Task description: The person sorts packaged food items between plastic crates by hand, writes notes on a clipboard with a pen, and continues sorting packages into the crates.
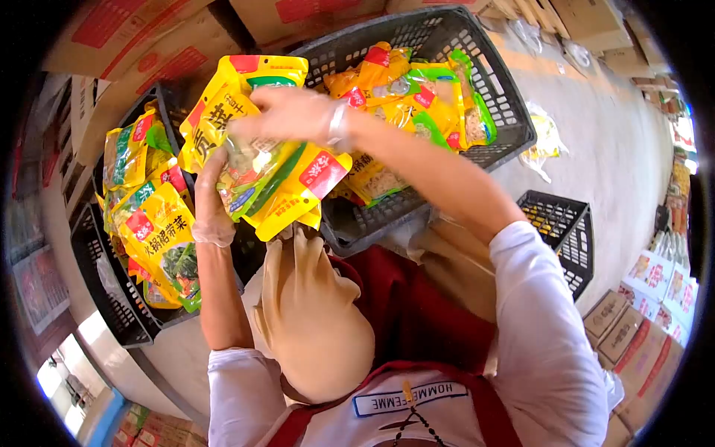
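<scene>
Several yellow food packets [253,175] with red labels and clear windows are bunched together in front of my chest. My left hand [211,197], in a thin clear glove, is closed around the bunch from its left side. Across the top of the packets lies my right hand [287,115], also in a clear glove; motion blurs its fingers, so their grip is unclear. A black plastic crate [495,89] behind the bunch holds more yellow and green packets [424,97]. To the left, another black crate [123,302] is heaped with similar packets [160,231].
Cardboard boxes [149,37] stand behind the crates. A smaller black crate [570,246] sits on the floor to the right, near a yellow-and-clear plastic wrapper [547,138]. More cartons [648,357] are stacked at the lower right. A beige cloth-like item [316,328] hangs before my chest.
</scene>
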Demonstrator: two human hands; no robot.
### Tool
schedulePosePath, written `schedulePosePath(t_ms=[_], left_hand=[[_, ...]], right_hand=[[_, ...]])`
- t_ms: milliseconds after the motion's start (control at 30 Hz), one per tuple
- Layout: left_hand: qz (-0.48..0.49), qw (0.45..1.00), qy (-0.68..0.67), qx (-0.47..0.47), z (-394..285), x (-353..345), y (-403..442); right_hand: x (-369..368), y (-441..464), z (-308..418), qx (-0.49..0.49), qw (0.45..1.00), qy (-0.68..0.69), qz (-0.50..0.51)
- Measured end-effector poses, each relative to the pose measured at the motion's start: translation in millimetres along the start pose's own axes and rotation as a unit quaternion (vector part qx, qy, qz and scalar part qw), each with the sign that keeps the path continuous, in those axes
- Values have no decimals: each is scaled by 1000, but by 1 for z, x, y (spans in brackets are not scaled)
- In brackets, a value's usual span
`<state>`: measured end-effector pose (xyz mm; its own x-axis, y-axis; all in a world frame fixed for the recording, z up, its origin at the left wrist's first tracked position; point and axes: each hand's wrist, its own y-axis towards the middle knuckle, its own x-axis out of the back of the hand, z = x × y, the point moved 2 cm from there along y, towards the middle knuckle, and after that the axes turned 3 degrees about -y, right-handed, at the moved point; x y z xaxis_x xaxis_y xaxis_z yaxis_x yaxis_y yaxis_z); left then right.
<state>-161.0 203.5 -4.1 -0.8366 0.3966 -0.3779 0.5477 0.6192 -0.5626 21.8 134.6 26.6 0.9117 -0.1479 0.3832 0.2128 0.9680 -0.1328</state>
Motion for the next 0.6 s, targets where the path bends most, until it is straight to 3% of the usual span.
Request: schedulePosePath(t_ms=[33,100,133,167,267,400,433,500,567,600], left_hand=[[30,998,-55,-8,3,1,-2],[68,989,-112,-64,16,13,3],[56,987,-129,-73,26,28,14],[45,986,-142,-80,33,38,21],[70,980,-72,-170,35,21,6],[123,946,43,-296,41,11,2],[110,913,145,-364,42,12,3],[101,931,100,-336,46,19,10],[78,968,-1,-238,49,26,18],[60,978,-57,-192,52,29,22]], right_hand=[[12,-9,-6,1,983,184,-4],[46,-32,-55,-147,955,226,-122],[61,-42,-96,-246,968,17,-48],[71,-55,-136,-334,923,-187,27],[50,-102,-171,-349,863,-341,133],[13,-93,-189,-370,851,-352,120],[9,-88,-193,-376,847,-354,127],[7,-91,-188,-350,867,-341,99],[24,-97,-183,-327,883,-330,72],[46,-101,-181,-268,901,-333,70]])
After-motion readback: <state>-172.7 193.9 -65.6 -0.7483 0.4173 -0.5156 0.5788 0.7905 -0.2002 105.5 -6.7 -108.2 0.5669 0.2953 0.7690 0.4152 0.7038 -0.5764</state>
